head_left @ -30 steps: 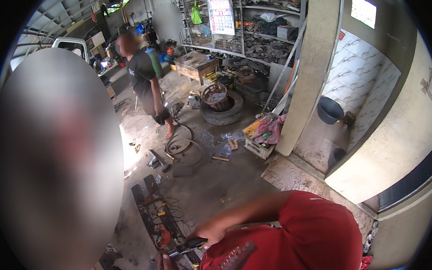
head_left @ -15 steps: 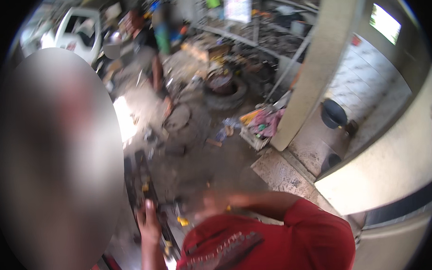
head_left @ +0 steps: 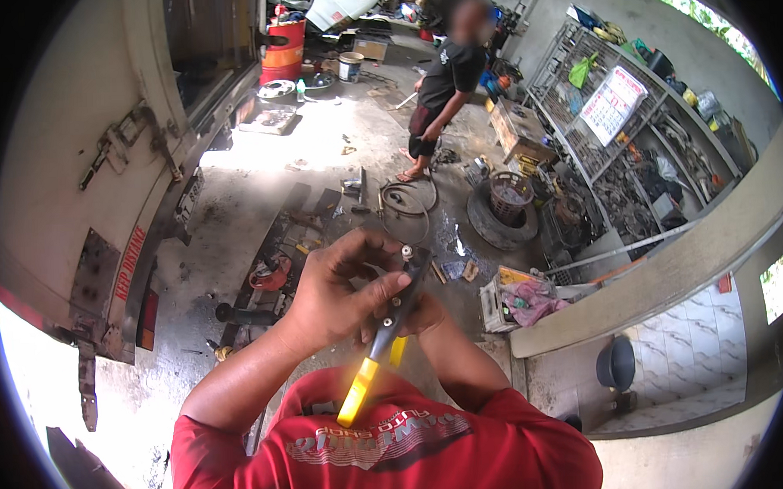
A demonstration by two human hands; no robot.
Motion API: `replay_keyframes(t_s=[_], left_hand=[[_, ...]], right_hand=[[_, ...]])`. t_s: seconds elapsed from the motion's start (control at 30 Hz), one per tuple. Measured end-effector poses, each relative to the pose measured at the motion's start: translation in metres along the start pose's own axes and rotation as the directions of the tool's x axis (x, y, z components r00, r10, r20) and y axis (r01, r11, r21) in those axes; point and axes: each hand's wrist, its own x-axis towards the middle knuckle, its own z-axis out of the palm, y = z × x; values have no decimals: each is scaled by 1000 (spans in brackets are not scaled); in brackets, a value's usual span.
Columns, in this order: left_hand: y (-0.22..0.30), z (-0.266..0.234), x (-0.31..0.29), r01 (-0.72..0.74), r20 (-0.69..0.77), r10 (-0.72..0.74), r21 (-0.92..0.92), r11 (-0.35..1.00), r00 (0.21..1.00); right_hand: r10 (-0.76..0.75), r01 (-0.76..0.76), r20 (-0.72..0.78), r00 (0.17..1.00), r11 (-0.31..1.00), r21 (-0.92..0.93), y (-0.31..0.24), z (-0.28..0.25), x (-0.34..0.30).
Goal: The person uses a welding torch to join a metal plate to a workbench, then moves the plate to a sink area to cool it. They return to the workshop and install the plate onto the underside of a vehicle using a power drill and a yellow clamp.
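Note:
A hand riveter (head_left: 386, 338) with a black head and bright yellow handles is held in front of my chest, its handles pointing down toward me. My left hand (head_left: 337, 285) is closed at its upper end, thumb pressed on the black head and fingers curled near a small metal nosepiece (head_left: 407, 252). Several small round metal pieces show along the head. My right hand (head_left: 427, 316) wraps the tool from behind on the right; the head hides part of its fingers.
On the floor beyond my left arm are dark metal rails (head_left: 275, 236) and a red power tool (head_left: 270, 273). A vehicle body (head_left: 88, 195) stands left. Another person (head_left: 444, 83) stands ahead, near a tyre (head_left: 503, 228). A crate with pink cloth (head_left: 497, 301) sits at right.
My view has swung toward the left and steadied. Earlier my hands were apart, the left by the rails; now both meet on the riveter before my chest.

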Motion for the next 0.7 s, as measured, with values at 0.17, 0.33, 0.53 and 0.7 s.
replay_keyframes(t_s=[0.17,0.33,0.53,0.7], left_hand=[[4,-15,-9,-94,-62,93,-10,996,994],[8,-23,-10,-146,-68,146,13,989,987],[9,-33,-1,-124,-27,124,12,992,992],[12,-34,11,-181,10,181,21,983,984]], right_hand=[[127,-126,10,992,990,-59,1,-24,17],[119,-123,-43,992,988,-95,2,-20,26],[-9,20,53,999,976,-215,1,3,35],[-28,51,107,994,974,-221,-8,24,41]])
